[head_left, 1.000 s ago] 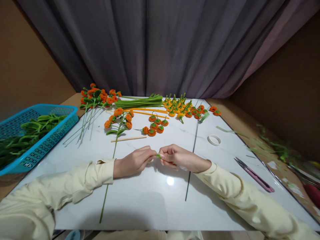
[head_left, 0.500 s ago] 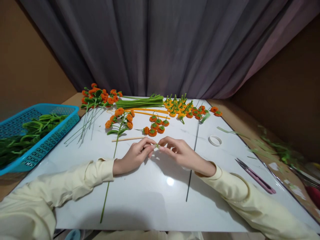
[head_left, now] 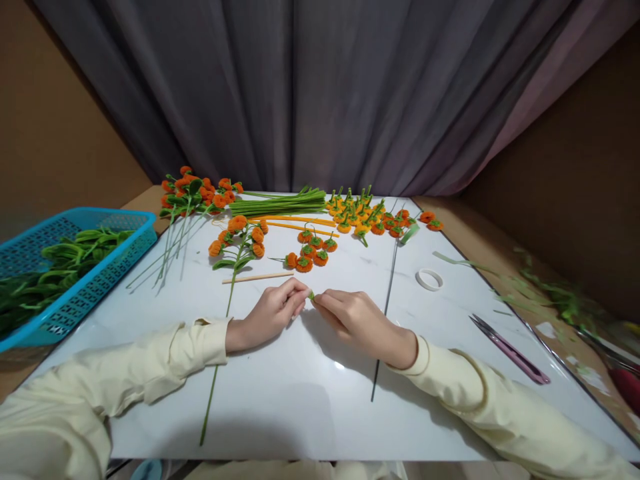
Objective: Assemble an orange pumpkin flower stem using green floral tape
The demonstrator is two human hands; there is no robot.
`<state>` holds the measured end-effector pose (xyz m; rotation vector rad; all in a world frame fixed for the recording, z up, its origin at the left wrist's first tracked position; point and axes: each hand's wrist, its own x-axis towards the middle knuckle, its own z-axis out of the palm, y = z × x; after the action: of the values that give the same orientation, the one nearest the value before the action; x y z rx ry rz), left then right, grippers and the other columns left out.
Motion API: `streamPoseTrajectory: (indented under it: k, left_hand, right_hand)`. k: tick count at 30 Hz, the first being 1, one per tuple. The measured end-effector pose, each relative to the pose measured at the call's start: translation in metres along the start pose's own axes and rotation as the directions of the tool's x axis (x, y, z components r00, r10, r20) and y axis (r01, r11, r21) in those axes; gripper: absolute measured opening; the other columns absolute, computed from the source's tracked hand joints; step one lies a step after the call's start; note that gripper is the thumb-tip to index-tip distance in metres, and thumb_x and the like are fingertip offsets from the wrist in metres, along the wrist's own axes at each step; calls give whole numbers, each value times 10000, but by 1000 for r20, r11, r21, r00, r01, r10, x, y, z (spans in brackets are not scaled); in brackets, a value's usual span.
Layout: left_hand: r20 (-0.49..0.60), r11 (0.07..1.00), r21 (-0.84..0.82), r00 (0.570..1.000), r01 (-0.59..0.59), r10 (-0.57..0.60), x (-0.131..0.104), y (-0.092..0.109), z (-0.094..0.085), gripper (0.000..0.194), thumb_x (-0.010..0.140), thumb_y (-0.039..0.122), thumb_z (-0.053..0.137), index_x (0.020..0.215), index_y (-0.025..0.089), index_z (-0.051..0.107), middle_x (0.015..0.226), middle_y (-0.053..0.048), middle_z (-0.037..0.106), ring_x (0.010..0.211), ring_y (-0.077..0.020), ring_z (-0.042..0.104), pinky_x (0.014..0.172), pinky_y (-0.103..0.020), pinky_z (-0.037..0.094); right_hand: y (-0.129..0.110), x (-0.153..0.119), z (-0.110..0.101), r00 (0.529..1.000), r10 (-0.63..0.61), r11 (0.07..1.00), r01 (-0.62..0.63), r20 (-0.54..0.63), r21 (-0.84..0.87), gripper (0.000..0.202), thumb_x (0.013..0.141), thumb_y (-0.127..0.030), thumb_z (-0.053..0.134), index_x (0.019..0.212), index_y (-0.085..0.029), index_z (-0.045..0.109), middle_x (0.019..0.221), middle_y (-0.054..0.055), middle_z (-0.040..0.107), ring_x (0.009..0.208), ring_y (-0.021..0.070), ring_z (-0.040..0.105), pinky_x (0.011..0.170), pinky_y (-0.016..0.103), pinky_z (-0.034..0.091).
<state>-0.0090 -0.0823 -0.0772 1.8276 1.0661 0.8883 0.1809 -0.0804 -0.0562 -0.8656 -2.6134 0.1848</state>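
Over the middle of the white table, my left hand point(head_left: 270, 315) and my right hand point(head_left: 367, 327) meet fingertip to fingertip. Between them is a small green piece point(head_left: 311, 296), pinched from both sides; its exact kind is too small to tell. Just beyond my fingers lie several loose orange pompom flowers point(head_left: 309, 252) with green tops. To the left a finished-looking orange flower spray point(head_left: 240, 247) rests on the table, its green stem passing beneath my left forearm. A thin wooden stick point(head_left: 257, 277) lies beyond my left hand.
A blue basket point(head_left: 150, 233) of green leaves stands at left. Along the back lie green stems point(head_left: 280, 203), yellow flowers point(head_left: 357, 213) and more orange sprays point(head_left: 195, 190). At right are a white tape ring point(head_left: 429, 280), pink-handled snips point(head_left: 515, 352) and a dark rod point(head_left: 391, 280) under my right wrist.
My right hand has turned over more, its fingers now closed together with the knuckles upward, and its wrist has shifted slightly left and nearer me. My left hand stays nearly in place.
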Motion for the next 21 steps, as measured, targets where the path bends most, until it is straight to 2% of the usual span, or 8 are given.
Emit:
streamPoseTrajectory:
  k: [3, 6, 11, 16, 19, 21]
  left_hand:
    - [9, 998, 63, 1000, -19, 18, -2, 0, -1, 221, 936, 328, 380, 802, 173, 465, 555, 66, 451, 459, -65, 396, 490, -195, 333]
    - [35, 998, 54, 999, -20, 19, 0, 1, -1, 231, 943, 333, 357, 825, 173, 475, 565, 60, 470, 477, -72, 421, 512, -197, 358]
    - [119, 994, 96, 992, -60, 49, 4, 3, -2, 247, 947, 337, 335, 869, 175, 504, 667, 17, 567, 611, -106, 514, 621, -222, 416]
    - [121, 991, 132, 993, -34, 18, 5, 3, -2, 283, 944, 323, 342, 761, 176, 500, 638, 25, 571, 582, -101, 499, 620, -222, 405]
    - [119, 994, 106, 992, 17, -29, 6, 3, -3, 312, 938, 335, 366, 741, 166, 539, 622, 25, 582, 554, -94, 463, 599, -219, 382]
    - [154, 997, 54, 986, 57, -64, 7, 3, -3, 341, 932, 356, 379, 715, 157, 550, 592, 22, 571, 532, -90, 436, 560, -213, 360]
  right_hand:
    - [-2, 1, 1, 999, 40, 986, -41, 11, 161, 198, 904, -109, 396, 783, -148, 548, 689, 31, 573, 561, 116, 469, 545, 228, 322]
    - [-3, 4, -3, 993, 116, 945, -116, 17, 305, 195, 901, -125, 424, 787, -145, 580, 695, 31, 598, 570, 110, 484, 562, 215, 349]
    - [-2, 8, -10, 971, 209, 869, -237, 112, 434, 227, 904, -167, 448, 803, -145, 650, 646, 0, 601, 519, 91, 445, 547, 206, 343]
    - [2, 6, -4, 965, 239, 870, -262, 109, 417, 209, 892, -200, 461, 812, -139, 643, 623, -2, 583, 517, 95, 444, 538, 208, 347]
    - [3, 4, 0, 972, 226, 898, -236, 70, 371, 204, 894, -196, 446, 788, -135, 610, 629, 3, 567, 522, 99, 459, 535, 212, 345]
    - [3, 3, 1, 974, 217, 907, -223, 59, 356, 212, 905, -193, 427, 792, -135, 596, 633, 3, 559, 521, 99, 459, 534, 213, 344]
